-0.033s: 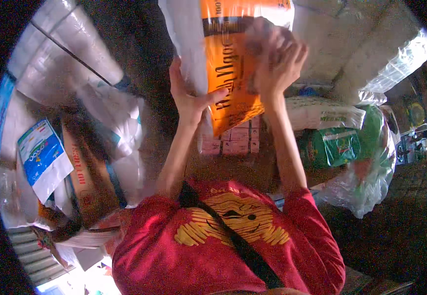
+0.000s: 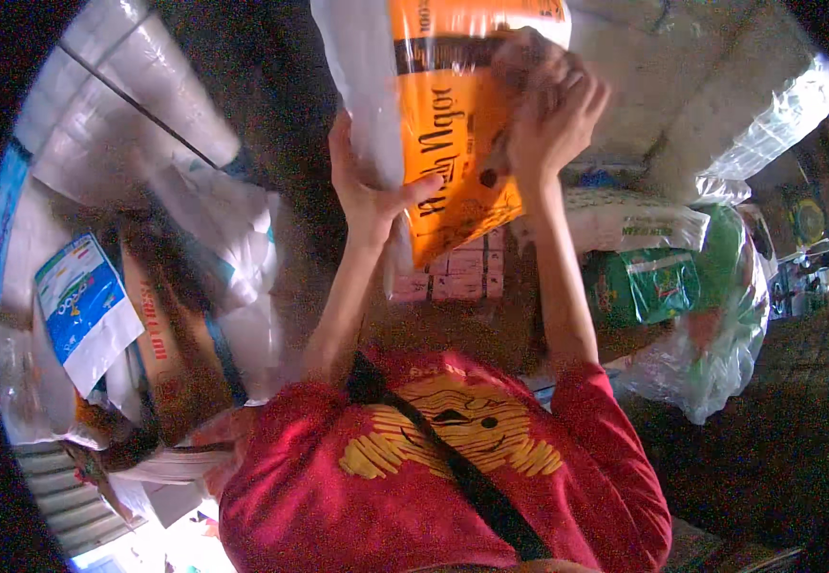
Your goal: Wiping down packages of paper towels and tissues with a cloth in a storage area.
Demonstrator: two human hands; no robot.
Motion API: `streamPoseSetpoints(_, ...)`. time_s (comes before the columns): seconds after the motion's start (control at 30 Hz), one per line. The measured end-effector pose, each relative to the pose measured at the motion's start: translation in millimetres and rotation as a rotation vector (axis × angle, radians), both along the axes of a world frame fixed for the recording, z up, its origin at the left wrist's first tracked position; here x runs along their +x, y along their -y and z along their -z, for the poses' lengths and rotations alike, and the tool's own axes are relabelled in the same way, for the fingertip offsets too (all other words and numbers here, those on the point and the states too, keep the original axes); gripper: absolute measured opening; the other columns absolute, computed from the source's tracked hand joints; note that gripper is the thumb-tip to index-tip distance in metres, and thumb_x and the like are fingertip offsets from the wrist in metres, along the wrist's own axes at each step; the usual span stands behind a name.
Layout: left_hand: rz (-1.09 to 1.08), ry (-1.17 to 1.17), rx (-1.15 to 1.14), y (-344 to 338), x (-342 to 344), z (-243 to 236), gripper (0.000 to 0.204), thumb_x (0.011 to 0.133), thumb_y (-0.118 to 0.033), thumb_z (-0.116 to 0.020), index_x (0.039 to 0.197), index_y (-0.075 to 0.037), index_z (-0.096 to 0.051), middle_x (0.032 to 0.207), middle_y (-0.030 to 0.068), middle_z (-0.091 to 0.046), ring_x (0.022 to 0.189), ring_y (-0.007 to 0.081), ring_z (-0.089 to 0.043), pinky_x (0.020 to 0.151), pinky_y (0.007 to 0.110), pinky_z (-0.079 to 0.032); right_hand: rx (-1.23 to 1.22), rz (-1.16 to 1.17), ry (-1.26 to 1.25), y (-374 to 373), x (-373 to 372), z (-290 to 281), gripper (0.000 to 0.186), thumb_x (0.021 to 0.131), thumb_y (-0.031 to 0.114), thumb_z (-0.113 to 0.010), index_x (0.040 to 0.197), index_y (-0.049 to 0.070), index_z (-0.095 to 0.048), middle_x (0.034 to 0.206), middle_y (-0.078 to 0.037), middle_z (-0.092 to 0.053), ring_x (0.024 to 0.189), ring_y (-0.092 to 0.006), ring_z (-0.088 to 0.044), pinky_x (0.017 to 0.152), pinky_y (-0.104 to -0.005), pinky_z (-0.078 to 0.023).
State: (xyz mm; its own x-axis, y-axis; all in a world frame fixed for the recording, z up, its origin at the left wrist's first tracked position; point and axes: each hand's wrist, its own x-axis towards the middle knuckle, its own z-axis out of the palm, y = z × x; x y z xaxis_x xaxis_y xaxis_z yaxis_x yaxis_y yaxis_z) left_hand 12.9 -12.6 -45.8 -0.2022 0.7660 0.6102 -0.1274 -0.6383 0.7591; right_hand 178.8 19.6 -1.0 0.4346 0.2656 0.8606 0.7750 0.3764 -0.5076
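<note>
held up at the top centre: a large plastic-wrapped pack (image 2: 453, 143), gripped between the left hand (image 2: 369, 191) on its left edge and the right hand (image 2: 550, 119) on its right face. stacked just below the pack: small cartons (image 2: 453, 277). lay to the right of the forearms: a sack (image 2: 625, 224), with a plastic bag of packets (image 2: 691, 286) below and beside it. piled at far left: wrapped rolls (image 2: 118, 105), a printed pouch (image 2: 85, 306), and a cardboard box (image 2: 171, 344) right of the pouch.

Orange-and-white bag (image 2: 453, 162), dark lettering; red shirt (image 2: 434, 477), yellow print
</note>
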Motion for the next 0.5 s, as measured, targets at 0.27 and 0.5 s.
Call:
streamPoseSetpoints(0.27, 0.145, 0.076, 0.016, 5, 3, 15, 0.098, 0.040, -0.019, -0.086, 0.121, -0.002, -0.033, 0.117, 0.0099, -0.042, 0.108, 0.0236, -0.043, 0.092, 0.036, -0.036, 0.158, -0.098, 0.259, 18, -25, -31, 0.044, 0.067, 0.030, -0.061, 0.102, 0.006, -0.050, 0.098, -0.016, -0.047, 0.091, -0.0377, -0.045, 0.075, -0.0437, -0.038)
streamPoseSetpoints(0.5, 0.101, -0.179, -0.054, 6, 1, 21, 0.085, 0.038, -0.021, -0.085, 0.113, -0.007, -0.046, 0.109, 0.0073, -0.043, 0.105, 0.0227, -0.043, 0.090, 0.034, -0.035, 0.115, 0.011, 0.503, 7, 17, -50, 0.031, 0.074, 0.021, -0.056, 0.099, 0.003, -0.052, 0.095, -0.015, -0.052, 0.083, -0.0337, -0.050, 0.072, -0.0406, -0.041)
